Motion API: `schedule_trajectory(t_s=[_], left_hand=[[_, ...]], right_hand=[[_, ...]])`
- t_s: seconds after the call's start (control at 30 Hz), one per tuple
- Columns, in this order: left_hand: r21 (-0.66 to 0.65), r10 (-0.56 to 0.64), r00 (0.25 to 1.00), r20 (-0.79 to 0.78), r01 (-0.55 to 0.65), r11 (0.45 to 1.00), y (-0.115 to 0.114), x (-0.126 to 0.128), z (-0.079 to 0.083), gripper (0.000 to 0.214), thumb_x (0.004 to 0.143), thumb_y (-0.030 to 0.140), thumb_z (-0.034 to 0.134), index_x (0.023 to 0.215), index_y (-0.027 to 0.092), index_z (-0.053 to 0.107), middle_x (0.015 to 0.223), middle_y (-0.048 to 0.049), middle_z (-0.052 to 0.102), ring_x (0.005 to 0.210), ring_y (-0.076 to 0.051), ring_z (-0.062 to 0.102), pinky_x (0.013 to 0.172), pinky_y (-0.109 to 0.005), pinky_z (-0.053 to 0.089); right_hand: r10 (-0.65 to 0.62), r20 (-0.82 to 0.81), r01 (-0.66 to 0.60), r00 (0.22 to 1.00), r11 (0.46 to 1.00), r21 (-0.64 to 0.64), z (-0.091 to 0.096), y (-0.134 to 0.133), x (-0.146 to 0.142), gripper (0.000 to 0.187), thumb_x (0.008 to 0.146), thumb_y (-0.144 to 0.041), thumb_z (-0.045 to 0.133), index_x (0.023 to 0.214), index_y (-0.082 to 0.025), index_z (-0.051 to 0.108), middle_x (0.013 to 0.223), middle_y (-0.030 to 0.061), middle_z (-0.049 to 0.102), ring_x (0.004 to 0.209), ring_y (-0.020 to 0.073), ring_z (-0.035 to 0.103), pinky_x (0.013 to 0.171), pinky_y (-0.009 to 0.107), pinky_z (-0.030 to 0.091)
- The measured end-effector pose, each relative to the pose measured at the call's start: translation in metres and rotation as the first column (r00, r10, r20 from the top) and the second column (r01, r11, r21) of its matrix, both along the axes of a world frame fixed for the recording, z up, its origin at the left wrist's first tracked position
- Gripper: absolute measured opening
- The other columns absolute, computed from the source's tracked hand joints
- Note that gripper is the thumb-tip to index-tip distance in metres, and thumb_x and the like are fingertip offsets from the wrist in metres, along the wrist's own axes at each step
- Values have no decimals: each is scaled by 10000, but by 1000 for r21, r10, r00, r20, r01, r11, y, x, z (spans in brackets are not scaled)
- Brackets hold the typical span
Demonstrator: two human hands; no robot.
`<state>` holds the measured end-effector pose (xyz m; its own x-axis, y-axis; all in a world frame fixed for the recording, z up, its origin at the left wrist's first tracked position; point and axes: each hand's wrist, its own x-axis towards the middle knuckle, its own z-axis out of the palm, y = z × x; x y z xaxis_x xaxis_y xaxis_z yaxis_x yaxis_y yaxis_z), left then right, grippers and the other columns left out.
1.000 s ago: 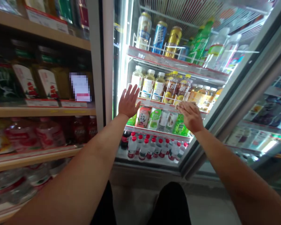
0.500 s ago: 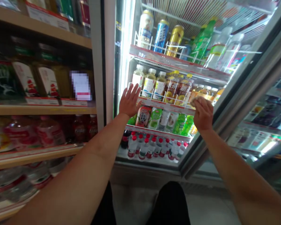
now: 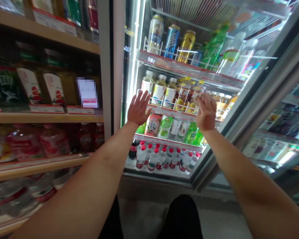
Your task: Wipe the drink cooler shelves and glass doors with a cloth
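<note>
My left hand [image 3: 138, 109] is open, its fingers spread and pointing up, flat in front of the left end of a lit drinks cooler's middle shelf [image 3: 175, 114]. My right hand [image 3: 205, 114] is raised further right along the same shelf, in front of tea bottles [image 3: 186, 93]. Its fingers are blurred by motion and curl on a small pale thing that I cannot make out. Pale juice bottles [image 3: 159, 89] stand between the two hands. Whether either hand touches glass I cannot tell.
Tall cans [image 3: 171, 39] and green bottles stand on the cooler's top shelf, red-capped bottles [image 3: 161, 157] at its bottom. A door frame [image 3: 251, 99] runs diagonally on the right. Wooden shelves [image 3: 47, 118] of bottles fill the left. My dark trouser legs [image 3: 181, 215] show below.
My right hand swept right along the shelf, then came back left and higher. My left hand stayed flat in place.
</note>
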<state>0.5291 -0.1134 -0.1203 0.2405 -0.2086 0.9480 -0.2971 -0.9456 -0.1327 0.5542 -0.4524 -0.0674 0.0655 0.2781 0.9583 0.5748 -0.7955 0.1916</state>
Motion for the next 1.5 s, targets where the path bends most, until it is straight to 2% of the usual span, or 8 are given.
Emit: schedule_trajectory(t_s=[0.13, 0.37, 0.57, 0.8, 0.93, 1.17, 1.33, 1.5], left_hand=[[-4, -10, 1000, -7, 10, 1000, 0, 0, 0, 656, 1022, 441, 358, 1604, 179, 206, 1645, -102, 265, 1553, -267, 111, 1273, -524, 101], [7, -8, 1000, 5, 8, 1000, 0, -1, 0, 652, 1031, 445, 348, 1603, 165, 211, 1640, -113, 275, 1553, -267, 104, 1277, -497, 84], [13, 3, 1000, 12, -3, 1000, 0, -1, 0, 647, 1036, 455, 339, 1600, 162, 220, 1641, -112, 272, 1554, -260, 102, 1276, -492, 86], [-15, -32, 999, -25, 32, 999, -1, -3, 1, 643, 1032, 461, 332, 1600, 179, 229, 1643, -107, 268, 1552, -272, 118, 1275, -505, 80], [-18, -34, 999, -30, 34, 999, -1, -3, 1, 639, 1029, 445, 339, 1602, 187, 224, 1644, -101, 268, 1553, -272, 118, 1273, -510, 82], [-23, -38, 998, -45, 37, 999, -1, -3, 1, 636, 1035, 459, 316, 1599, 177, 233, 1644, -108, 268, 1554, -271, 106, 1274, -512, 74], [-12, -14, 1000, -16, 13, 1000, -1, -3, 0, 631, 1039, 460, 316, 1593, 165, 246, 1636, -120, 281, 1554, -263, 107, 1273, -507, 91], [-8, -9, 1000, -14, 9, 1000, 0, -1, 0, 635, 1039, 471, 305, 1598, 179, 235, 1638, -112, 280, 1554, -259, 105, 1271, -514, 98]], right_hand=[[26, -91, -49, 995, 965, -256, -3, 27, -10, 463, 1004, -180, 418, 1419, -309, 577, 1489, 27, 558, 1421, 272, 450, 1187, 530, 386], [11, -61, -14, 998, 999, -53, 30, 67, -7, 519, 1008, -185, 356, 1499, -302, 476, 1544, 32, 486, 1460, 313, 378, 1207, 601, 313], [16, -127, -58, 992, 940, -337, 33, 97, -15, 475, 1018, -209, 379, 1459, -295, 533, 1557, 2, 477, 1455, 282, 380, 1217, 520, 320], [93, -65, -105, 994, 970, -219, 50, 135, -12, 521, 1002, -187, 374, 1503, -298, 465, 1563, 27, 461, 1470, 311, 349, 1226, 582, 276], [87, -85, -115, 993, 901, -418, 57, 153, -17, 496, 1007, -201, 398, 1479, -324, 486, 1532, 0, 500, 1454, 288, 377, 1232, 534, 286], [27, -60, -45, 998, 944, -327, 72, 164, -20, 489, 1024, -223, 355, 1498, -276, 460, 1591, 20, 419, 1489, 303, 309, 1242, 561, 236], [95, -69, -115, 993, 891, -438, 76, 156, -7, 494, 1016, -220, 373, 1494, -305, 462, 1561, 1, 457, 1482, 288, 327, 1244, 557, 236], [133, 16, -127, 991, 970, -207, 85, 126, 8, 528, 1020, -260, 372, 1545, -318, 378, 1556, 21, 441, 1509, 329, 263, 1230, 636, 199]])
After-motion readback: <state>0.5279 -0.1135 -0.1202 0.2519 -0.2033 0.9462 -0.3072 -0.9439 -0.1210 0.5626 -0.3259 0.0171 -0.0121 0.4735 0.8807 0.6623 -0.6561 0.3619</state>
